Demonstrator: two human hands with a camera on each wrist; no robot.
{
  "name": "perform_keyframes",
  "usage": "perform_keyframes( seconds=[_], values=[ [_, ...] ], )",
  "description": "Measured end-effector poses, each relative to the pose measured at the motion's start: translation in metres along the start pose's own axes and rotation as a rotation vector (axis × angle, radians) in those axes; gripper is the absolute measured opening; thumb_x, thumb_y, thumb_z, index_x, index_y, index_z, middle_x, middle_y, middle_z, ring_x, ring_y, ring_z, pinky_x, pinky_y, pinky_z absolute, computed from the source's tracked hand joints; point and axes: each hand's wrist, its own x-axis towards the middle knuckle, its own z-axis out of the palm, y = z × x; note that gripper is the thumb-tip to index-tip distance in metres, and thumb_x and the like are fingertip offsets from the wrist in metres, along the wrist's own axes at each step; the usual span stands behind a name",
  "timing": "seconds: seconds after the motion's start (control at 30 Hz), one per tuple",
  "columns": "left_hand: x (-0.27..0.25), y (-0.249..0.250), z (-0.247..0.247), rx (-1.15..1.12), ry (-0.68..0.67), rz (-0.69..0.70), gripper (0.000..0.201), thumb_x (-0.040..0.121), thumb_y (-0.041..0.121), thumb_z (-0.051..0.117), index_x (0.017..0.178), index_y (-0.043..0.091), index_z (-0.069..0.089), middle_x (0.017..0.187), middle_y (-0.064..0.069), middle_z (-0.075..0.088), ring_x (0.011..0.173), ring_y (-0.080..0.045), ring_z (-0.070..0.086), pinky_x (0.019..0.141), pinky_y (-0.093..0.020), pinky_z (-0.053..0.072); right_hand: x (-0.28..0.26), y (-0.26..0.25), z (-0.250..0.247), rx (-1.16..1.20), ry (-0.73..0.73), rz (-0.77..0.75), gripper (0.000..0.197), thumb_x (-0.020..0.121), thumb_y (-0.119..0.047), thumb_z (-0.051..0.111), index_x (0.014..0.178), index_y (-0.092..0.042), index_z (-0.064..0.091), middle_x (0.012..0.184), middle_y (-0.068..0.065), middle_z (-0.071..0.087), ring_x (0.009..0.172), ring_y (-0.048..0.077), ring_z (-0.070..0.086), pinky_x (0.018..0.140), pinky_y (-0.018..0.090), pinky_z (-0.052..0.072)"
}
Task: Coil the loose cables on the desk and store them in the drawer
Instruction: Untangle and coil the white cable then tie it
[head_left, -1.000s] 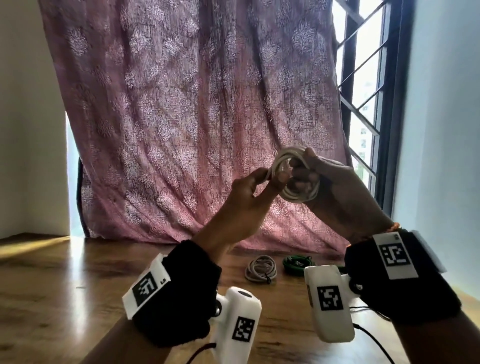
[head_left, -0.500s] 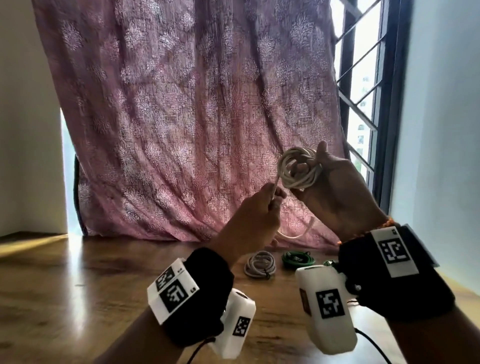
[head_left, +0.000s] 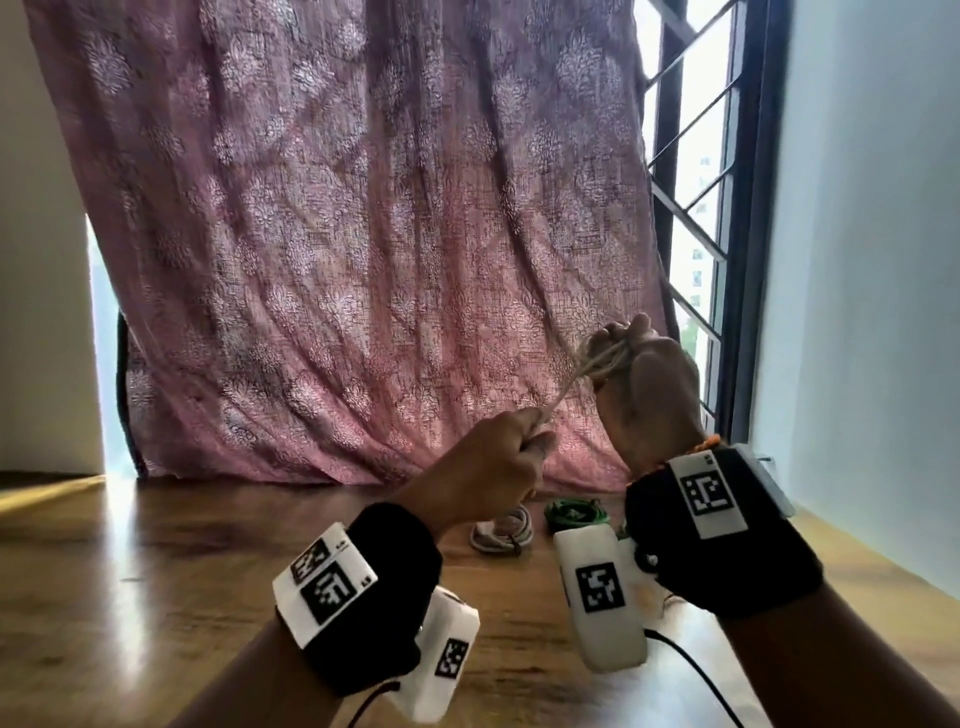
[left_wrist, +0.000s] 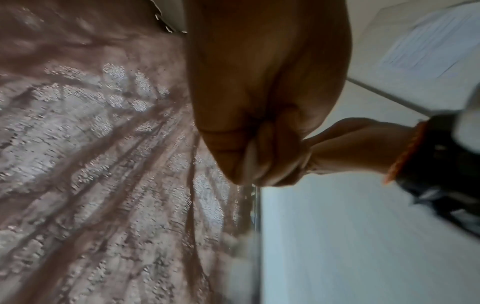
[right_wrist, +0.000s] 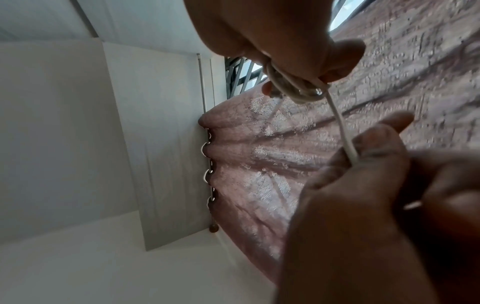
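My right hand (head_left: 631, 358) is raised before the curtain and grips a small bundle of white cable (head_left: 605, 359). One strand runs taut down and left from the bundle to my left hand (head_left: 511, 457), which is fisted round its end. In the right wrist view the white cable (right_wrist: 298, 90) is knotted under my right hand's fingers (right_wrist: 342, 53), and the strand enters the left hand (right_wrist: 363, 164). The left wrist view shows my left hand (left_wrist: 259, 144) curled tight; the cable is hidden there. On the wooden desk (head_left: 156, 597) lie a coiled white cable (head_left: 501, 530) and a coiled green cable (head_left: 576, 512).
A pink patterned curtain (head_left: 363, 234) hangs behind the desk. A barred window (head_left: 691, 208) is at the right, beside a pale wall (head_left: 872, 260). Thin black wires (head_left: 696, 670) trail from the wrist cameras over the desk's near right part. No drawer is in view.
My left hand has moved down and left, pulling the strand taut away from the bundle. My right hand has closed tighter round the coil, which now looks smaller and squeezed.
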Motion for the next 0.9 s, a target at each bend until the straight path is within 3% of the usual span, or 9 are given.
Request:
perform_keyframes(
  seconds=[0.07,0.23,0.4,0.5,0.6,0.67,0.73,0.83,0.9],
  values=[
    [-0.003,0.004,0.003,0.129,0.004,0.071,0.019,0.098,0.019,0.046,0.108,0.005,0.054,0.060,-0.003,0.050,0.048,-0.016,0.043,0.051,-0.032,0.037,0.005,0.001,-0.005,-0.139,0.009,-0.068,0.030,0.091,0.011,0.025,0.075,-0.006,0.045,0.073,0.003,0.043,0.060,0.008,0.046,0.056,0.017,0.043],
    [-0.010,0.015,0.003,0.407,0.038,0.207,0.016,0.097,0.013,0.046,0.102,0.006,0.059,0.070,-0.001,0.055,0.047,-0.003,0.041,0.046,-0.017,0.033,0.015,0.005,-0.017,-0.494,-0.030,-0.115,0.031,0.091,0.010,0.027,0.072,-0.010,0.041,0.072,0.002,0.040,0.063,0.010,0.040,0.058,0.021,0.038],
    [-0.013,0.024,-0.009,0.538,0.192,0.310,0.015,0.091,0.025,0.056,0.090,0.016,0.067,0.072,0.002,0.063,0.060,-0.010,0.054,0.061,-0.026,0.043,0.011,0.012,-0.019,-0.979,-0.169,-0.138,0.007,0.098,-0.008,0.038,0.092,-0.006,0.043,0.073,0.001,0.043,0.063,0.010,0.040,0.059,0.028,0.037],
    [-0.015,0.027,-0.016,0.563,0.284,0.396,0.015,0.086,0.036,0.062,0.090,0.025,0.071,0.073,0.006,0.069,0.065,-0.010,0.059,0.063,-0.024,0.042,0.011,0.016,-0.021,-1.258,-0.294,-0.036,0.012,0.098,-0.015,0.041,0.088,-0.009,0.045,0.073,0.001,0.044,0.064,0.011,0.041,0.058,0.027,0.036],
    [-0.013,0.024,-0.027,0.404,0.305,0.374,0.012,0.082,0.036,0.069,0.086,0.025,0.073,0.068,0.009,0.069,0.055,0.001,0.054,0.058,-0.021,0.040,0.012,0.014,-0.021,-1.243,-0.496,0.043,0.021,0.089,-0.006,0.046,0.069,-0.012,0.041,0.063,0.003,0.040,0.056,0.014,0.037,0.050,0.029,0.031],
    [-0.011,0.020,-0.037,0.278,0.345,0.376,0.012,0.076,0.036,0.074,0.080,0.024,0.073,0.065,0.011,0.067,0.057,0.001,0.057,0.057,-0.022,0.045,0.009,0.011,-0.021,-1.186,-0.647,0.146,0.026,0.090,0.007,0.040,0.069,-0.008,0.042,0.061,0.004,0.040,0.048,0.008,0.041,0.045,0.019,0.033],
    [-0.011,0.017,-0.047,0.230,0.398,0.382,0.019,0.070,0.041,0.076,0.075,0.023,0.071,0.067,0.010,0.068,0.064,-0.005,0.063,0.061,-0.027,0.050,0.003,0.012,-0.021,-1.122,-0.766,0.267,0.023,0.091,0.010,0.038,0.075,-0.002,0.050,0.062,0.007,0.046,0.044,0.003,0.046,0.044,0.014,0.036],
    [-0.009,0.014,-0.054,0.160,0.394,0.390,0.012,0.075,0.034,0.075,0.072,0.026,0.067,0.064,0.013,0.065,0.064,0.000,0.059,0.062,-0.018,0.045,-0.002,0.015,-0.023,-0.968,-0.790,0.322,0.021,0.093,-0.001,0.043,0.081,0.000,0.060,0.061,0.000,0.062,0.050,0.004,0.055,0.048,0.015,0.044],
    [-0.007,0.010,-0.055,0.142,0.400,0.391,0.010,0.081,0.030,0.069,0.075,0.024,0.064,0.065,0.013,0.063,0.064,0.002,0.057,0.062,-0.015,0.043,-0.002,0.017,-0.020,-0.916,-0.743,0.304,0.026,0.096,-0.001,0.036,0.088,0.011,0.058,0.057,-0.002,0.060,0.047,0.004,0.053,0.046,0.015,0.042]
  ],
)
